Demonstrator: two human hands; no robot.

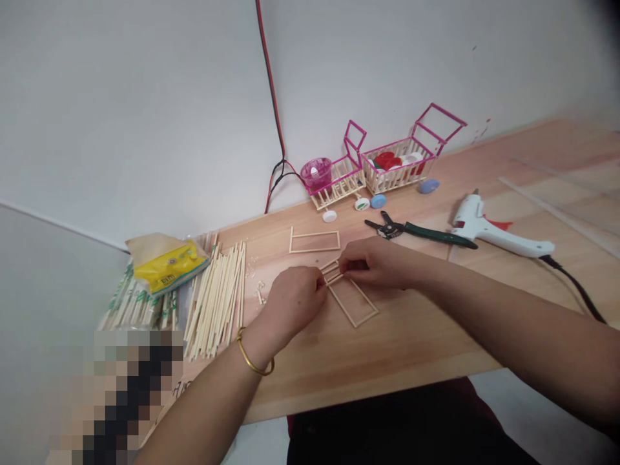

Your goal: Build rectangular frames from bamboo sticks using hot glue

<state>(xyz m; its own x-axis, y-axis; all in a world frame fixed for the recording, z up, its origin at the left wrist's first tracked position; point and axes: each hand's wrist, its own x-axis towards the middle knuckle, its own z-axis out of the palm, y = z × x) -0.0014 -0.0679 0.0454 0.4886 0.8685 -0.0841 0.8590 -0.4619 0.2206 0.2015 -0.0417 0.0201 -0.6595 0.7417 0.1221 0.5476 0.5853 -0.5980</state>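
Observation:
My left hand, with a gold bracelet at the wrist, pinches the left side of a small frame of thin wooden sticks. On the other side of the same piece, my right hand has its fingers closed at the upper right corner. The piece has a long open rectangle pointing toward me and crossbars between my hands. My fingers hide part of those bars. Just behind lies a second stick rectangle, flat on the wooden table.
Two miniature stick carts with bottle-cap wheels stand by the wall. Wire strippers and a white glue gun with a cord lie right. Loose sticks and a yellow tissue pack are at left.

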